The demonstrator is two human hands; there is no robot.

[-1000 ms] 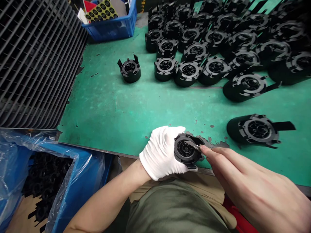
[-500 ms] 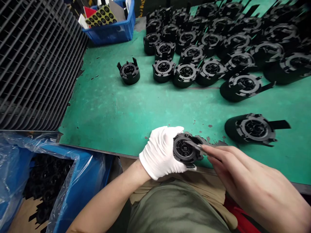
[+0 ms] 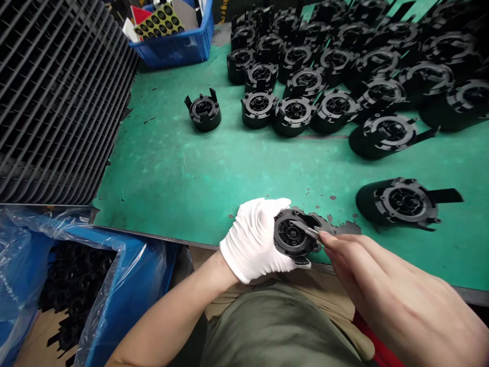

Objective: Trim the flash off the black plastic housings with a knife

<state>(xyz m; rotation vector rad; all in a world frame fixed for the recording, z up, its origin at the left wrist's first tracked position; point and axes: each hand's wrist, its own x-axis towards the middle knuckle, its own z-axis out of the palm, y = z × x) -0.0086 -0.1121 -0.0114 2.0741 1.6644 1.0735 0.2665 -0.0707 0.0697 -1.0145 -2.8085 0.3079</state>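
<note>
My left hand (image 3: 254,239), in a white glove, is wrapped round a round black plastic housing (image 3: 292,235) at the table's front edge. The housing is tilted so that its ribbed inner face with concentric rings points up toward me. My bare right hand (image 3: 367,267) pinches a slim metal tool with a pointed, blade-like tip (image 3: 305,230). That tip lies over the upper right part of the housing's inner ring; whether it touches is too small to tell. To the right of my hands, a similar black housing (image 3: 405,201) with a protruding tab stands on the table.
Several more black housings (image 3: 294,112) stand in rows at the back right of the green table (image 3: 160,178). One housing (image 3: 205,109) stands apart. A blue bin (image 3: 175,48) holds stickers. Black grid racks (image 3: 57,102) rise at left, above a plastic-lined blue crate (image 3: 126,285) of black parts.
The view has shifted slightly. My left hand keeps its hold on the housing, and the pointed tool in my right hand stays over nearly the same spot.
</note>
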